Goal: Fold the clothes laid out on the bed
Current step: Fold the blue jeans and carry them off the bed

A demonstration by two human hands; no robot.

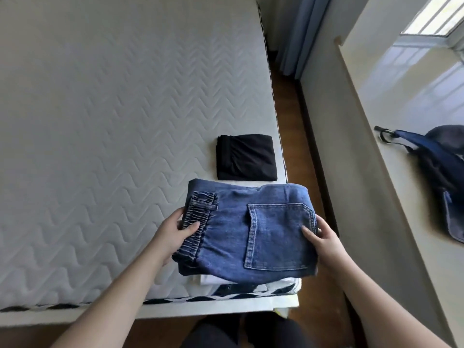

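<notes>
the folded blue jeans sit at the near right corner of the bed, back pocket facing up, elastic waistband on the left side. the bundle partly overhangs the mattress edge and covers a white folded item beneath it. the left hand grips the waistband edge, thumb on top of the elastic, fingers curled under the fabric. the right hand grips the opposite edge beside the pocket, thumb on top, fingers under the denim. just beyond the jeans lies a folded black garment, flat on the mattress near the right edge. to the right, across a strip of wooden floor, a blue bag rests on the window ledge.
</notes>
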